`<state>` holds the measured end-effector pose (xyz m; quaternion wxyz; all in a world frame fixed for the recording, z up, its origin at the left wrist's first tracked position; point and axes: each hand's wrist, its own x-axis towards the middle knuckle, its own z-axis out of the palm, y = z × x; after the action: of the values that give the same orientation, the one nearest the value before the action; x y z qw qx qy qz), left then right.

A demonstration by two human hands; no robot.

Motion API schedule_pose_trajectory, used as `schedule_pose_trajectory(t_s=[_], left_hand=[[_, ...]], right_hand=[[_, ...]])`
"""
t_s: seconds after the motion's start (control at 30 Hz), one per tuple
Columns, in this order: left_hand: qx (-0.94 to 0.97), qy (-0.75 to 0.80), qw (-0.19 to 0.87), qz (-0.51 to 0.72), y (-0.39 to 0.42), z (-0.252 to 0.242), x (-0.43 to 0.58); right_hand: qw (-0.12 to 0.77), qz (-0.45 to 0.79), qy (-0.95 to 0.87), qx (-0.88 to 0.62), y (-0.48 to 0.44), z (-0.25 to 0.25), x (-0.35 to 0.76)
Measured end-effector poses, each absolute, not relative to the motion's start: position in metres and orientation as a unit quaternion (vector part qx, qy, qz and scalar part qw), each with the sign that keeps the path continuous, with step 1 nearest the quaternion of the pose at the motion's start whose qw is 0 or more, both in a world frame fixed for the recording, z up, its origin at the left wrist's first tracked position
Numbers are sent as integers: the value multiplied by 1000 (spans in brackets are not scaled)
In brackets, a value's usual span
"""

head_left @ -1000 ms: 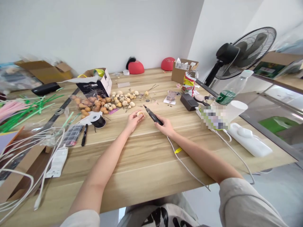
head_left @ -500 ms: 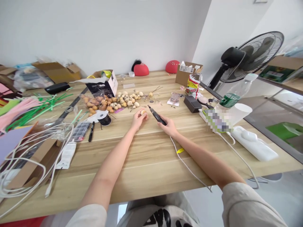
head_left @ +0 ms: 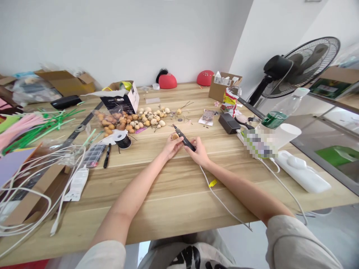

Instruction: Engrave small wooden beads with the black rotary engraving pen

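My left hand point(head_left: 171, 146) is closed around a small round tan nut point(head_left: 175, 136) held just above the wooden table point(head_left: 174, 186). My right hand point(head_left: 199, 151) grips a slim black corded rotary tool point(head_left: 183, 137); its tip points up and left, right beside the nut. The two hands nearly touch. The tool's white cord point(head_left: 221, 201) trails back over the table's front edge. A heap of similar tan and brown nuts point(head_left: 134, 121) lies beyond the hands.
A black wire spool point(head_left: 123, 142), a marker point(head_left: 106, 156) and a bead box point(head_left: 91, 155) lie to the left, with white cables point(head_left: 33, 186) and green sticks point(head_left: 47, 123). On the right are a black adapter point(head_left: 227, 122), a water bottle point(head_left: 276, 116), a white cup point(head_left: 286, 135) and a fan point(head_left: 303, 67).
My left hand has moved right with the nut, closing the gap to the tool in my right hand. The view has shifted slightly.
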<state>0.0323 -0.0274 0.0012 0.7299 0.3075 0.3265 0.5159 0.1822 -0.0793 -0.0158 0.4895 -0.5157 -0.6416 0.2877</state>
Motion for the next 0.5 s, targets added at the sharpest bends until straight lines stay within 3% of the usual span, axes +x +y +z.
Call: schedule_pose_trajectory(t_s=[0.33,0.4,0.5], left_hand=[[271,345,723,534,-33,3,35],[267,347,718,541,-33,4,34],[262,343,717,548,-32,4,33]], right_hand=[[433,258,-680,-533,-89,6,178],[396,193,-713,-546,-99,21,195],[364,-2,-712,-601,-122,39,255]])
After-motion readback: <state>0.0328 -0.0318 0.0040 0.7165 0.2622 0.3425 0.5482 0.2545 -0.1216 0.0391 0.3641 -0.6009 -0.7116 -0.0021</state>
